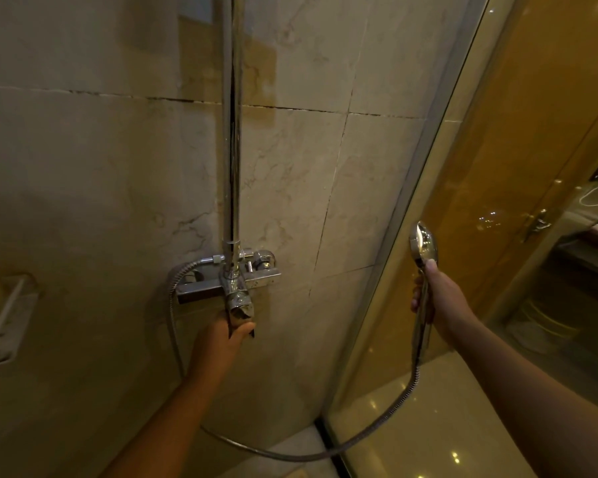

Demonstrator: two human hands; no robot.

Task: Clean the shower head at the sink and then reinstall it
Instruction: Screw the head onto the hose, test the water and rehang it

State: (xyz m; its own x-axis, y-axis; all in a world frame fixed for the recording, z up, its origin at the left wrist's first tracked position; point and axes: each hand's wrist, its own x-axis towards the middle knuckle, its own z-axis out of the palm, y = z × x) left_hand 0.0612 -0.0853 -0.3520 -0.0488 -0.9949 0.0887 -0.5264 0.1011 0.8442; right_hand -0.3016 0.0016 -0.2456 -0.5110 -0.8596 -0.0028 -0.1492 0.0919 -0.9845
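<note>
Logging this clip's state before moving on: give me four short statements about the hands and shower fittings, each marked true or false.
1. The right hand holds the shower head by its handle. True.
2. The hose is detached from the shower head. False: it runs from the handle's lower end, loops down and rises to the tap.
3. The left hand grips the tap's lower part. True.
4. The shower head is clipped onto the upright pipe. False: it is held apart from it, beside the glass door.
</note>
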